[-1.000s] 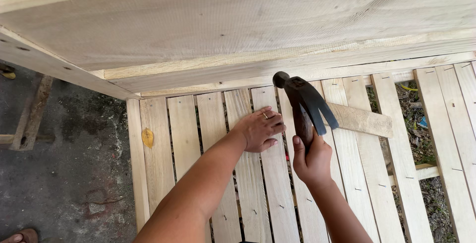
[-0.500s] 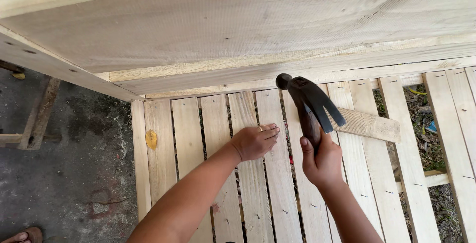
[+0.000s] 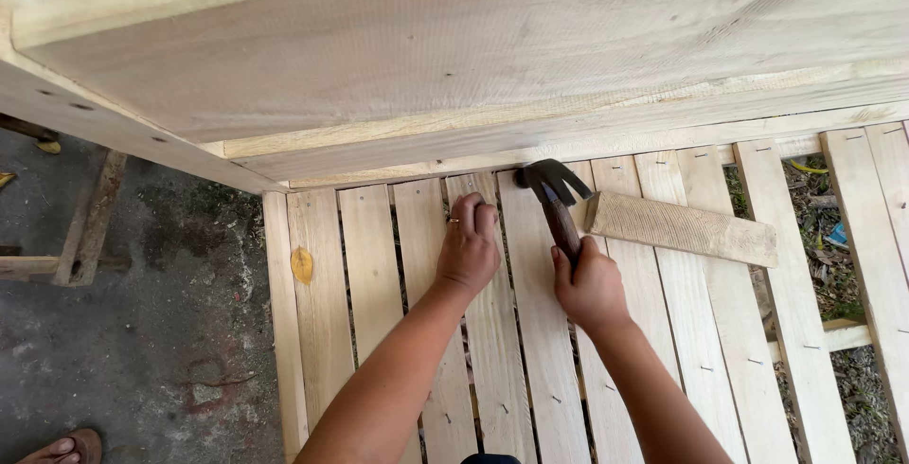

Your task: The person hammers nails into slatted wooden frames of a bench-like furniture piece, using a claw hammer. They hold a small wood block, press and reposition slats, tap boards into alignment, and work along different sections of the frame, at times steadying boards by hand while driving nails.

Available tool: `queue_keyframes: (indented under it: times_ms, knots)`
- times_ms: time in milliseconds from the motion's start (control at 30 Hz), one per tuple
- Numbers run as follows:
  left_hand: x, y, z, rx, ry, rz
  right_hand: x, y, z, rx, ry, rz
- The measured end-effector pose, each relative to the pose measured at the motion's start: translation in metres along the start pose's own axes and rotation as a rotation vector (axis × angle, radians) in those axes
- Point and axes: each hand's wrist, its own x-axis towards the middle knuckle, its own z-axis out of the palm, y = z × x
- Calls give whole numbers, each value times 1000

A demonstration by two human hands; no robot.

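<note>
Brown wood forms the handle of the claw hammer, and our right hand has its fingers wrapped tight about the lower part of that handle. The dark metal head, with its curved forked claw, sits at the far end of the slats, close under the edge of the big frame. Our left hand rests palm down on a pale slat just beside the hammer head, fingers bent and pressed to the wood near its far end; a thin ring shows on one finger. We cannot tell whether those fingertips pinch anything small.

Outward from the hands we see a slatted panel of pale, rough-sawn planks laid side by side with narrow gaps, small nail heads dotting several of them. A short loose block of the same coarse timber lies across the slats to the right of the hammer, tilted slightly. One slat at the left carries a yellowish oval knot. Above, a broad board-faced frame with a fuzzy sawn grain overhangs the panel. Grey, stained concrete ground lies to the left, and a foot in a sandal shows at the lower corner.
</note>
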Motion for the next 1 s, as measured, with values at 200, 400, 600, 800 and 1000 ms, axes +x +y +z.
queue_keyframes:
  times_ms: [200,400,600,800,1000]
  knots:
    - [4,-11,16,42,35,12,4,15,-14,-8,113,-67]
    - [0,-9,6,111,68,-40,11,14,18,-140,106,-107]
    - [-4,-26,-51,289,102,-381,11,4,-3,122,-77,140]
    - [-16,-33,-57,347,-75,-498,-32,-1,4,23,42,-242]
    - [-20,-34,-53,242,2,-506,1,-24,51,-81,37,-250]
